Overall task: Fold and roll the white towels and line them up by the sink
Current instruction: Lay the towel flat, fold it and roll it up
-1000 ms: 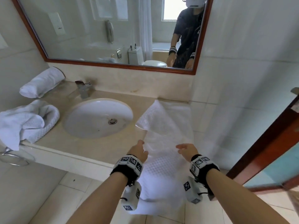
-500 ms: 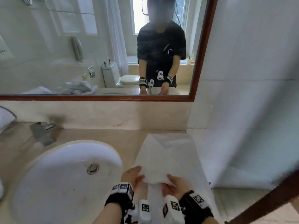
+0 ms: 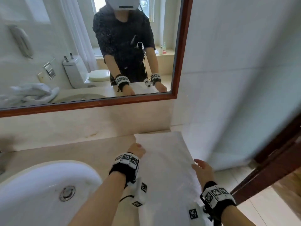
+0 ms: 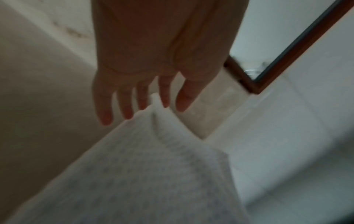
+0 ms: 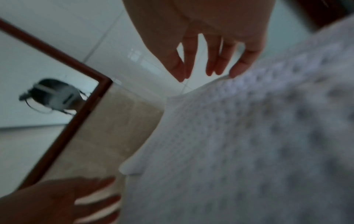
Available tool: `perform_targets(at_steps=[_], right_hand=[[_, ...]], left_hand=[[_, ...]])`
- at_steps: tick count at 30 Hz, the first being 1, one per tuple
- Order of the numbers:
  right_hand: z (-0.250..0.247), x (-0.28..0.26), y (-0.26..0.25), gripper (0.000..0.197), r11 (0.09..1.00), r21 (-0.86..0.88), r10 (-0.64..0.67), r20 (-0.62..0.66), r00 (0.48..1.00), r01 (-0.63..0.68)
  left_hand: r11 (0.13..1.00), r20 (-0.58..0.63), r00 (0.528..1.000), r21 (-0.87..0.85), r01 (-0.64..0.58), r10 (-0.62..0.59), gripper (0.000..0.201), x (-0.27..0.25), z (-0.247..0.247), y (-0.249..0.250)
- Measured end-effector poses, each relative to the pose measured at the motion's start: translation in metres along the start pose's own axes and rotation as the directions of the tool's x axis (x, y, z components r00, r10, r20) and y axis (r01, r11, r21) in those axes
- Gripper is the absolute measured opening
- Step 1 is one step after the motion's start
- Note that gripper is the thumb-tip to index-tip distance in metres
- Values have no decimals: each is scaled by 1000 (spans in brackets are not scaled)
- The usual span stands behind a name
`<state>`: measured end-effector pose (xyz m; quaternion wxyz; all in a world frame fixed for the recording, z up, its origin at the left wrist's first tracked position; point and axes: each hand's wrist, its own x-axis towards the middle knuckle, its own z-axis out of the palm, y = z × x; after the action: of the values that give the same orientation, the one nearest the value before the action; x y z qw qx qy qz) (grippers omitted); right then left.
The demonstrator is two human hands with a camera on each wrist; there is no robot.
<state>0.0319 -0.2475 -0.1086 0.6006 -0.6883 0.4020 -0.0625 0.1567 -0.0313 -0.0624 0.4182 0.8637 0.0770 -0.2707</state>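
A white waffle towel (image 3: 164, 162) lies flat in a long strip on the beige counter (image 3: 81, 154), right of the sink (image 3: 40, 185), and its near end hangs over the counter's front. My left hand (image 3: 137, 150) is open, its straight fingers (image 4: 142, 97) at the towel's (image 4: 153, 174) far left corner. My right hand (image 3: 202, 168) is open at the towel's right edge, and its outermost fingertip (image 5: 239, 66) touches the hem of the towel (image 5: 249, 136). Neither hand grips anything.
A wood-framed mirror (image 3: 91, 103) hangs above the counter's backsplash and reflects a crumpled pile of white towels. A white tiled wall (image 3: 228, 79) closes off the counter on the right. A dark wooden door frame (image 3: 268, 162) stands at the right.
My hands have spread apart from the middle of the towel: the left went forward to the far left corner, the right out to the right edge. The towel's far end now lies square.
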Motion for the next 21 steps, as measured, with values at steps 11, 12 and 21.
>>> perform_targets(at_steps=[11,12,21], right_hand=[[27,12,-27,27,934,-299,-175,86,981,193],[32,12,-37,28,932,-279,-216,80,973,230],[41,8,-44,54,930,-325,-53,339,939,170]], left_hand=[[991,-285,956,-95,-94,64,33,9,-6,-42],[984,-342,937,-134,-117,65,34,8,-16,-37],[946,-401,912,-321,-51,-87,56,-4,-49,-66]])
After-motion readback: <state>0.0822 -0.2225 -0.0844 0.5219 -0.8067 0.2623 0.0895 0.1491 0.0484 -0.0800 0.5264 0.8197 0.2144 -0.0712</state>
